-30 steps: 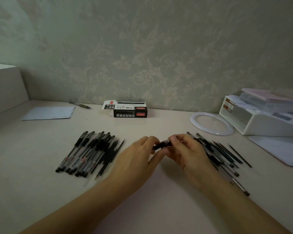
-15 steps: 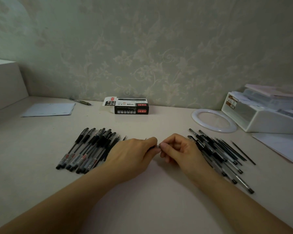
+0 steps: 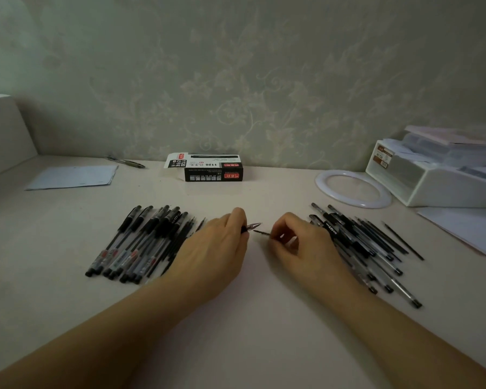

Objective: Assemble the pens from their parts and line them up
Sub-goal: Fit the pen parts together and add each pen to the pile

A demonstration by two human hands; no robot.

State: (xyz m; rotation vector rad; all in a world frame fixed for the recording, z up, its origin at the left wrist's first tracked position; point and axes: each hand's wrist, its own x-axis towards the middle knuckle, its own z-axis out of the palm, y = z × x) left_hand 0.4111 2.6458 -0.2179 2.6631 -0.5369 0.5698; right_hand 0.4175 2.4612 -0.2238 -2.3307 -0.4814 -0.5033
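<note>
Spanning the view, the desk (image 3: 250, 318) carries a row of pens (image 3: 141, 242) at left and loose parts (image 3: 362, 245) at right. Between them, the left hand (image 3: 216, 254) grips a pen tip section (image 3: 251, 227); the right hand (image 3: 300, 242) pinches a thin refill (image 3: 261, 233), its end just beside the tip.

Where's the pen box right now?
In the head view, the pen box lies at the back centre of the desk against the wall, between the paper sheet and the white ring.
</note>
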